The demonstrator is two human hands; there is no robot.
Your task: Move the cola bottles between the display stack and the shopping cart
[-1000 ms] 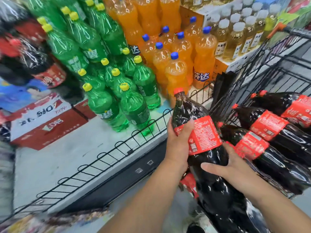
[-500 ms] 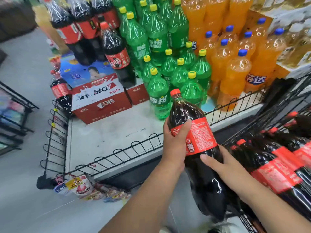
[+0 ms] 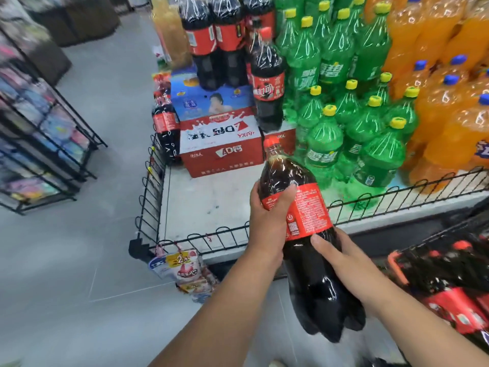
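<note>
Wire rail: could snag the bottle's base as it crosses.
Left hand: curled round the label, where slick plastic may slip.
Cola bottle: tilted, in the air above the rail.
Right hand: wrapped round the lower body.

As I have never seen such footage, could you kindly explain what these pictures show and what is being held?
There is no machine: these are a person's two bare hands, filmed by one wide-angle camera worn on the head, looking forward and down. The left hand grips a cola bottle at its red label; the right hand holds its lower body. Ahead, the display platform carries a red carton, standing cola bottles, green bottles and orange bottles. The shopping cart at lower right holds further cola bottles.
</note>
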